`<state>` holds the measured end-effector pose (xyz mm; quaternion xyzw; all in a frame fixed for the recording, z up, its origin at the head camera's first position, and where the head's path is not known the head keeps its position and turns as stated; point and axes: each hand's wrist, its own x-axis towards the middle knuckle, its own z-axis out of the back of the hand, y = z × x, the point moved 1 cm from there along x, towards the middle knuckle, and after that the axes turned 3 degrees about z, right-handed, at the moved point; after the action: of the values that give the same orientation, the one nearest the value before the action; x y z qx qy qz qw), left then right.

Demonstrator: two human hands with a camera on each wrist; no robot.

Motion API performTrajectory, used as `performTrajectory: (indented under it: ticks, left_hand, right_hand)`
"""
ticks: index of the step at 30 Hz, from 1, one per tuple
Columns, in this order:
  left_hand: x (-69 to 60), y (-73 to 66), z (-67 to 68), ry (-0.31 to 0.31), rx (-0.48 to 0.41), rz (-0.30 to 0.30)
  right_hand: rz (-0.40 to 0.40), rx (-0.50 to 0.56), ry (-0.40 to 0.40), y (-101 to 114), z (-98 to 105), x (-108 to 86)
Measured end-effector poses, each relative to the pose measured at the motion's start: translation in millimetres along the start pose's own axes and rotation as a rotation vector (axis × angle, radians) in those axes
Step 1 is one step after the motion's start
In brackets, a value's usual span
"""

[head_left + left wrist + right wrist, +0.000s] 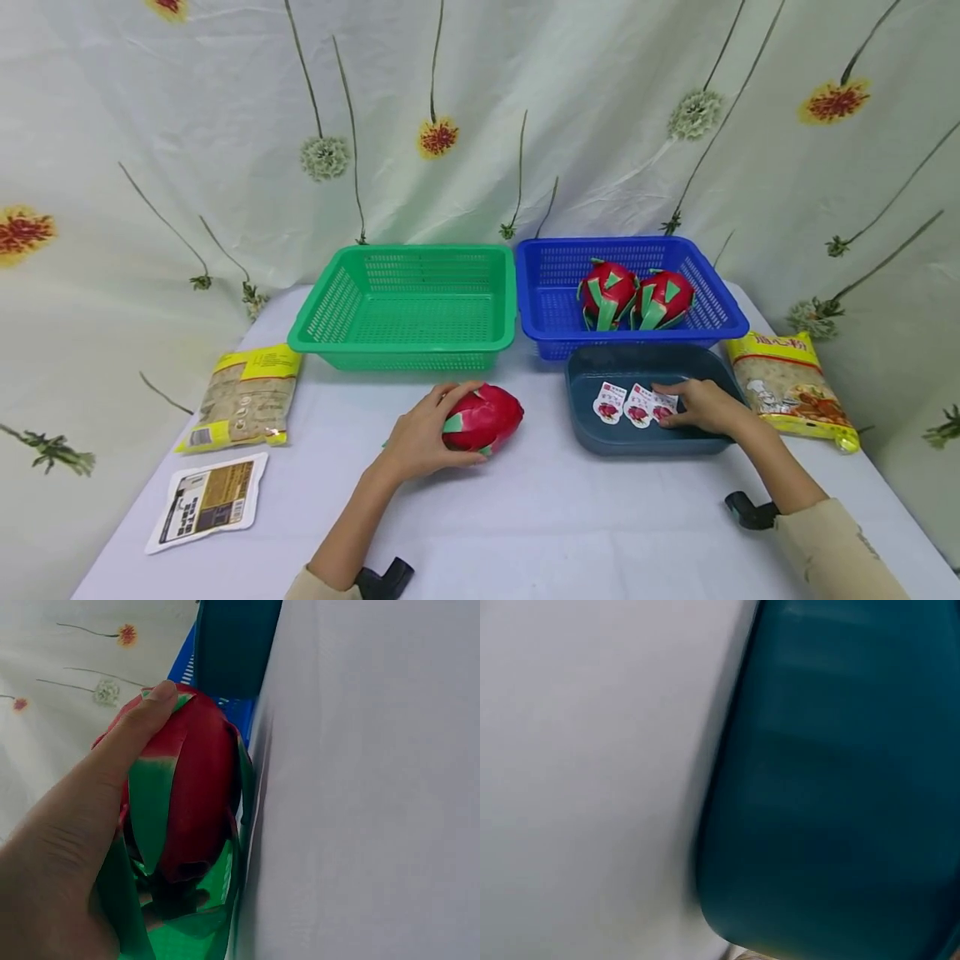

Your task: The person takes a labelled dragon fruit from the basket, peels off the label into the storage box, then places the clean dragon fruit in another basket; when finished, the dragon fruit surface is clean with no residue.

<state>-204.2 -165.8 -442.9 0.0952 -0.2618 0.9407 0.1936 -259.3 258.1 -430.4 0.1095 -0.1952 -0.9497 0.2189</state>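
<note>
My left hand [427, 437] grips a red dragon fruit [487, 417] with green leaf tips, thumb on one side and fingers over the other. In the left wrist view the thumb lies along the dragon fruit [199, 795]. Over a dark teal tray [645, 446], my right hand [705, 408] has thumb and index finger spread apart at the rightmost fruit-picture card [663, 407]. Two similar cards, a left one [610, 403] and a middle one [639, 407], lie beside it. The right wrist view shows mostly the tray's outer side [832, 795], without the fingers.
A green basket [405, 346] stands at the back left. Beside it, a blue basket [547, 337] holds two dragon fruits [609, 292]. Yellow bags lie at the left [247, 396] and right [791, 383]. A flat white-and-brown packet [210, 504] is at the front left.
</note>
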Motion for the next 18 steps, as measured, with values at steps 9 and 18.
performTrajectory:
  ticks: [9, 18]
  left_hand:
    - [22.9, -24.9, 22.2, 0.038, -0.024, -0.104]
    - [142.2, -113.0, 60.2, -0.068, -0.218, -0.338]
  right_hand:
    - [0.043, 0.045, -0.337, 14, 49, -20.6]
    - [-0.072, -0.03, -0.574, -14, 109, -8.5]
